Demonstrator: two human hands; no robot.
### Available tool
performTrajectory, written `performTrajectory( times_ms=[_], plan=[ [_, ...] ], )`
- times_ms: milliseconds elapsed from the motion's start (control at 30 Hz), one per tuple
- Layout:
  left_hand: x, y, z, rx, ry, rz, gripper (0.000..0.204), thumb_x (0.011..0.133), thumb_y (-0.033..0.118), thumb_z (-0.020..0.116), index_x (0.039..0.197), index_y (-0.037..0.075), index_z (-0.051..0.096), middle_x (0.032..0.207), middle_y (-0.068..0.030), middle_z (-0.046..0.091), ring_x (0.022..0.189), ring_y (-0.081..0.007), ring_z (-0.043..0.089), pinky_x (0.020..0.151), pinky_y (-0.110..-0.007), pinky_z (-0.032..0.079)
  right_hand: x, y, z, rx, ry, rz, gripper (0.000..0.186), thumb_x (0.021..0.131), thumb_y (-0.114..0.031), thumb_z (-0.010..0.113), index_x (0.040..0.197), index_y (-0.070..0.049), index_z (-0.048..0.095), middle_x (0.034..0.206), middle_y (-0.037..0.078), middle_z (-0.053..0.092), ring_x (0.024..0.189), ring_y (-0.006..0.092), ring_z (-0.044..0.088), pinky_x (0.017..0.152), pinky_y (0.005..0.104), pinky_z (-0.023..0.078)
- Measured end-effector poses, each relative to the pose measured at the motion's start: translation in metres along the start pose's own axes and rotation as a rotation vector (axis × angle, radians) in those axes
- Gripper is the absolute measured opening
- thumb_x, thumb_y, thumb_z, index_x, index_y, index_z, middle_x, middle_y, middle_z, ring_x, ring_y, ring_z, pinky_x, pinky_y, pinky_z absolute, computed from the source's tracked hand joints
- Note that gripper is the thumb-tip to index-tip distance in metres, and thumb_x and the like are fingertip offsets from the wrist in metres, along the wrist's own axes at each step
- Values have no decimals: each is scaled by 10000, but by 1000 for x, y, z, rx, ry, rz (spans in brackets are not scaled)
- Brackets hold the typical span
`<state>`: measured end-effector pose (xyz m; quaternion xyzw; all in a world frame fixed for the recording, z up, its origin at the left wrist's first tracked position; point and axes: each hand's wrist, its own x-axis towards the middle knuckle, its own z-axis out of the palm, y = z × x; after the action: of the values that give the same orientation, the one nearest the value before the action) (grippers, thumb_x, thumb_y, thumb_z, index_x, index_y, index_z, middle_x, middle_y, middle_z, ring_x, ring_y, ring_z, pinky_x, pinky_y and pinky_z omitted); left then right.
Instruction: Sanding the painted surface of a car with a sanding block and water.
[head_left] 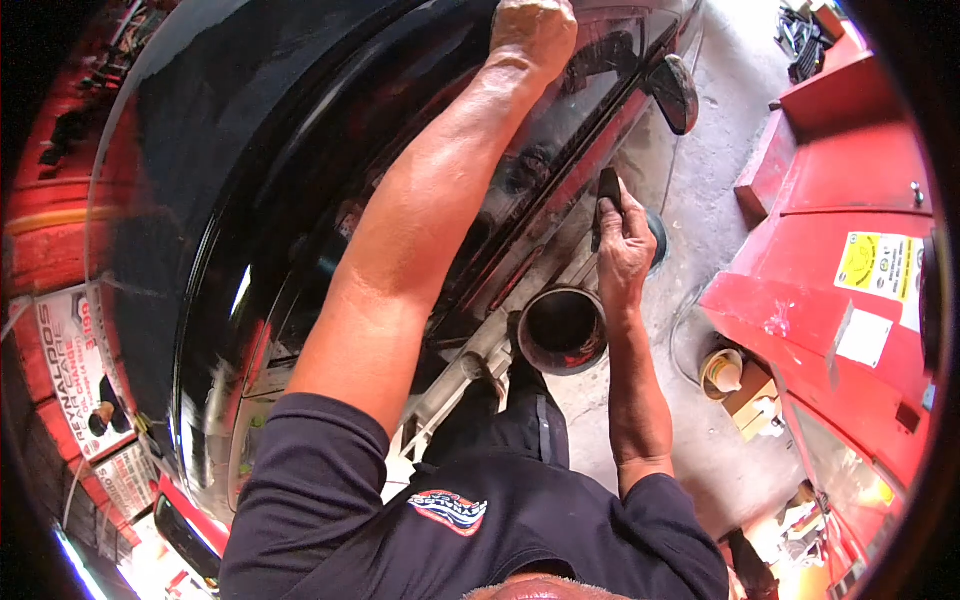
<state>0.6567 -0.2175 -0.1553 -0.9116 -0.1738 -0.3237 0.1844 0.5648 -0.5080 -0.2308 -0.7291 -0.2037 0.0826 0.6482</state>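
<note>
My left hand [535, 38] is at the top edge of the view, against the upper side of a dark car [300, 130], near its window. Its fingers look curled, and what they may hold is hidden. A thin, flat black block [608, 200] stands upright in my right hand [626, 245], the thumb and fingers closed on it. This hand is beside the car door, apart from it. Below it is a dark round bucket [562, 366], its inside mostly in shadow. The car's side mirror [674, 95] sticks out above my right hand.
Red cabinets [840, 150] line the right side, over a grey concrete floor [715, 180]. A small tub [722, 374] and a cardboard box [752, 408] stand by them. A blue round container [656, 240] is partly behind my right hand. Printed banners [85, 360] hang at left.
</note>
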Motion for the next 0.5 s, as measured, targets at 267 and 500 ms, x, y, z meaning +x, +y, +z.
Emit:
performTrajectory(
  times_ms=[267,500],
  plan=[
    [-81,-47,-129,156,-54,207,357,985,114,603,1302,11,732,1472,-164,657,1338,-373,628,1159,-511,468,34,-40,39,116,-7,-20,410,968,-63,724,1377,-44,720,1346,145,715,1270,230,667,1110,344,499],
    [-194,-109,-284,171,-281,-37,469,963,28,614,1429,14,665,1549,-170,599,1420,-384,572,1220,-497,414,44,-125,126,-99,-139,-599,505,857,-51,810,1352,-62,716,1314,194,675,1225,361,637,1060,426,522]
  ],
)
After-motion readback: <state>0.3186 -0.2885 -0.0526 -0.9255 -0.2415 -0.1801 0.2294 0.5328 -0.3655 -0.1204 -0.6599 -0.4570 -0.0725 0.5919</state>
